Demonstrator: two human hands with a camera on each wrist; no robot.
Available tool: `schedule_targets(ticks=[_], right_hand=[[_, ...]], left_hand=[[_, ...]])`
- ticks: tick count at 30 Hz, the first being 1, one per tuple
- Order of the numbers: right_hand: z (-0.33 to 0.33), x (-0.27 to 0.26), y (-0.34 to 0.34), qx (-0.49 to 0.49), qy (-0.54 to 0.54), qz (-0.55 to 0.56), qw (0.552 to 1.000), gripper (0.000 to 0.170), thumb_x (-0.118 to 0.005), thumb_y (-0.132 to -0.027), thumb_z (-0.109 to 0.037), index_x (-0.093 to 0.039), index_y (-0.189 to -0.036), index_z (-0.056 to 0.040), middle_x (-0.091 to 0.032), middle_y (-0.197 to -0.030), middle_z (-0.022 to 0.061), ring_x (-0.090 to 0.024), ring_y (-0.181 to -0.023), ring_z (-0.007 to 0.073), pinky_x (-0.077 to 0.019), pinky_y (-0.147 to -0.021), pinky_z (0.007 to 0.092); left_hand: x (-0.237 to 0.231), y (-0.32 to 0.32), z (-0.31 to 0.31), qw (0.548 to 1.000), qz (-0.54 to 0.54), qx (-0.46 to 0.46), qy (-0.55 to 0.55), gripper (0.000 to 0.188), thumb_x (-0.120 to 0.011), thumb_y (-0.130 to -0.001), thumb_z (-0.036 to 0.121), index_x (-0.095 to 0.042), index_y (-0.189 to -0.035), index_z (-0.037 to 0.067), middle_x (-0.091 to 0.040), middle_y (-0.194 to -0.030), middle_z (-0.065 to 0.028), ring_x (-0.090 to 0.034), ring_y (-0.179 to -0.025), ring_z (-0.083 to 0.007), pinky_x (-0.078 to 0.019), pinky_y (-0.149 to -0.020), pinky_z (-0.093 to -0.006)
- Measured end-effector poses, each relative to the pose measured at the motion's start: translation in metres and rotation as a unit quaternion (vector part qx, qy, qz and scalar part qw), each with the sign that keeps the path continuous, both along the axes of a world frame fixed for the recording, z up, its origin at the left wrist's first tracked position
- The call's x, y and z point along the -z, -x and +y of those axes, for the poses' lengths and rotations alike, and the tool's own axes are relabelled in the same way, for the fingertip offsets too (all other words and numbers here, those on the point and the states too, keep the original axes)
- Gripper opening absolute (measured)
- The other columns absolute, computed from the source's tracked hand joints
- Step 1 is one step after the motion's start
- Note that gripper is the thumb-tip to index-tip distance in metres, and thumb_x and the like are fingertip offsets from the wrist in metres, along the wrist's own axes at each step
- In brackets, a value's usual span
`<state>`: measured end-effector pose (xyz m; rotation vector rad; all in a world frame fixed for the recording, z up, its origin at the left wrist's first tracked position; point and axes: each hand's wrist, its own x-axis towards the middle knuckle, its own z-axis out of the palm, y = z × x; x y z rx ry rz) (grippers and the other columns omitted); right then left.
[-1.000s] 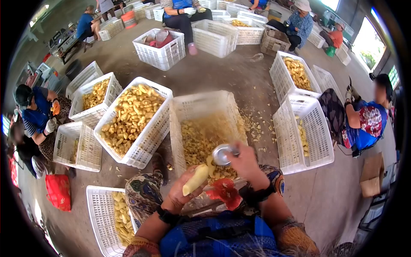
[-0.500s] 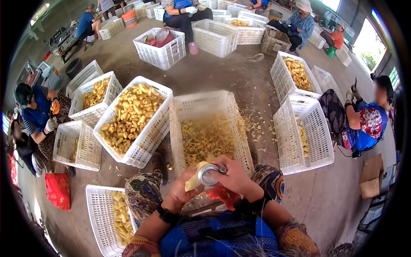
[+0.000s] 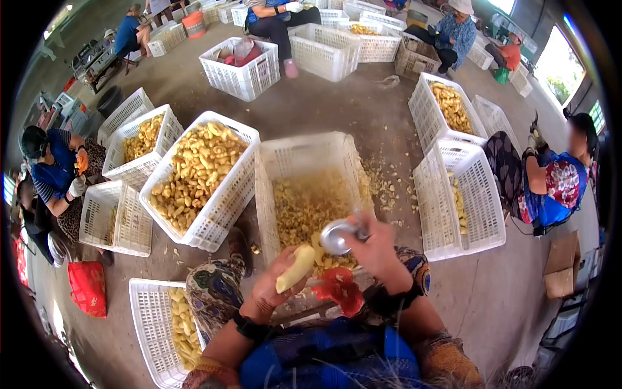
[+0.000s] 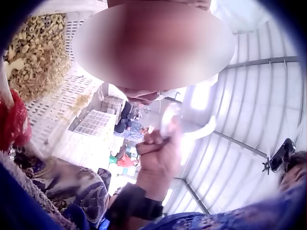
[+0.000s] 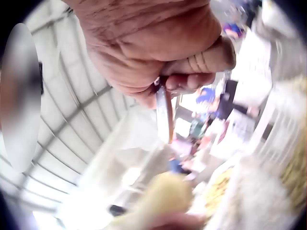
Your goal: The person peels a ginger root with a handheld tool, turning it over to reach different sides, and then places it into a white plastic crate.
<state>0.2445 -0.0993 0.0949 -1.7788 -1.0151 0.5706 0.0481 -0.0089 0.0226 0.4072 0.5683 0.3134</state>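
My left hand grips a long, pale yellow peeled piece of produce, its blunt end pointing toward my body. To the right, my right hand holds a shiny round metal peeler, apart from the produce and blurred by motion. The peeler shows edge-on under the curled fingers in the right wrist view, with the produce blurred below it. Both hands are over the near end of a white crate of yellow peelings. A red cloth-like piece lies below the hands.
A crate heaped with unpeeled yellow produce stands left of the peelings crate. Another crate by my left leg holds peeled pieces. Scraps litter the floor at right. Other people sit working among more crates.
The right hand brought the peeler onto the produce half a second ago, and has since swung it back away to the right. The left hand keeps its grip, nearly in place.
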Motion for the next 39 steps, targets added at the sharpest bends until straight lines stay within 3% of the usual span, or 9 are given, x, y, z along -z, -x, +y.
schedule_targets(ticks=[3,4,7,8,20,24,31,35,39], right_hand=[[0.003,0.006,0.021,-0.188,0.046,-0.142,0.971,0.030,-0.069,-0.081,-0.027,-0.060,-0.099,-0.0050,-0.067,-0.084,0.0171,-0.067,-0.072,0.0285,-0.0515,-0.064,0.0357],[0.006,0.050,0.009,-0.120,-0.051,0.015,0.991,0.023,-0.073,-0.079,-0.015,-0.060,-0.096,-0.0043,-0.067,-0.077,0.0076,-0.062,-0.070,0.0121,-0.0496,-0.063,0.0304],[0.004,0.038,-0.033,0.092,0.067,-0.126,0.986,0.023,-0.073,-0.079,-0.014,-0.060,-0.096,-0.0040,-0.065,-0.078,0.0045,-0.059,-0.072,0.0101,-0.0482,-0.064,0.0288],[0.000,0.039,-0.034,0.089,-0.010,0.038,0.995,0.023,-0.072,-0.078,-0.011,-0.060,-0.095,-0.0019,-0.064,-0.079,0.0031,-0.057,-0.075,0.0087,-0.0473,-0.066,0.0273],[0.006,0.020,0.046,-0.166,-0.040,0.022,0.985,0.025,-0.071,-0.080,-0.017,-0.058,-0.098,-0.0054,-0.065,-0.079,0.0108,-0.065,-0.075,0.0188,-0.0495,-0.067,0.0338],[0.011,0.039,-0.001,-0.025,0.018,0.030,0.999,0.024,-0.070,-0.079,-0.013,-0.059,-0.099,-0.0035,-0.067,-0.082,0.0130,-0.066,-0.073,0.0207,-0.0513,-0.066,0.0318],[-0.001,0.026,0.007,-0.086,-0.041,-0.002,0.995,0.019,-0.071,-0.078,-0.008,-0.062,-0.094,-0.0002,-0.066,-0.082,0.0035,-0.060,-0.073,0.0108,-0.0489,-0.068,0.0259],[-0.001,0.042,-0.027,0.093,-0.083,0.239,0.963,0.012,-0.068,-0.080,-0.004,-0.063,-0.092,-0.0013,-0.063,-0.080,-0.0003,-0.055,-0.074,0.0061,-0.0439,-0.066,0.0221],[-0.010,0.032,-0.007,-0.020,-0.048,0.143,0.988,0.021,-0.069,-0.081,-0.006,-0.059,-0.099,-0.0025,-0.063,-0.082,0.0013,-0.056,-0.078,0.0076,-0.0463,-0.070,0.0249]], left_hand=[[0.008,0.003,0.000,0.997,-0.055,0.026,0.046,0.045,-0.057,-0.089,0.025,-0.040,-0.127,0.006,-0.058,-0.096,-0.0152,-0.058,-0.057,-0.0183,-0.0435,-0.039,-0.0216],[-0.004,0.003,0.001,0.997,-0.063,0.019,0.032,0.045,-0.058,-0.089,0.024,-0.041,-0.126,0.006,-0.059,-0.097,-0.0131,-0.059,-0.058,-0.0189,-0.0453,-0.041,-0.0229],[-0.002,0.012,0.001,0.991,-0.080,-0.042,0.100,0.039,-0.052,-0.092,0.030,-0.048,-0.124,0.008,-0.057,-0.103,-0.0195,-0.060,-0.067,-0.0225,-0.0525,-0.050,-0.0257],[0.016,0.016,0.006,0.983,-0.124,-0.010,0.135,0.039,-0.047,-0.095,0.031,-0.047,-0.124,0.005,-0.057,-0.101,-0.0240,-0.057,-0.063,-0.0209,-0.0519,-0.048,-0.0253],[0.017,0.006,-0.003,0.992,0.019,-0.066,0.108,0.041,-0.049,-0.094,0.030,-0.050,-0.119,-0.002,-0.060,-0.101,-0.0241,-0.056,-0.062,-0.0182,-0.0530,-0.049,-0.0260],[0.032,0.019,0.012,0.976,-0.203,0.040,0.071,0.046,-0.054,-0.091,0.032,-0.047,-0.123,-0.001,-0.058,-0.103,-0.0262,-0.056,-0.064,-0.0186,-0.0501,-0.051,-0.0256],[0.019,0.012,0.004,0.986,-0.147,0.060,0.052,0.057,-0.063,-0.085,0.029,-0.041,-0.131,0.002,-0.055,-0.107,-0.0290,-0.057,-0.067,-0.0219,-0.0459,-0.049,-0.0252],[0.006,0.014,0.009,0.989,-0.139,0.048,-0.010,0.061,-0.069,-0.079,0.026,-0.043,-0.129,0.002,-0.057,-0.108,-0.0253,-0.059,-0.071,-0.0220,-0.0473,-0.054,-0.0262],[0.000,0.006,0.003,0.991,-0.071,0.052,-0.095,0.059,-0.070,-0.075,0.019,-0.047,-0.125,0.001,-0.060,-0.104,-0.0189,-0.060,-0.073,-0.0216,-0.0487,-0.059,-0.0277]])
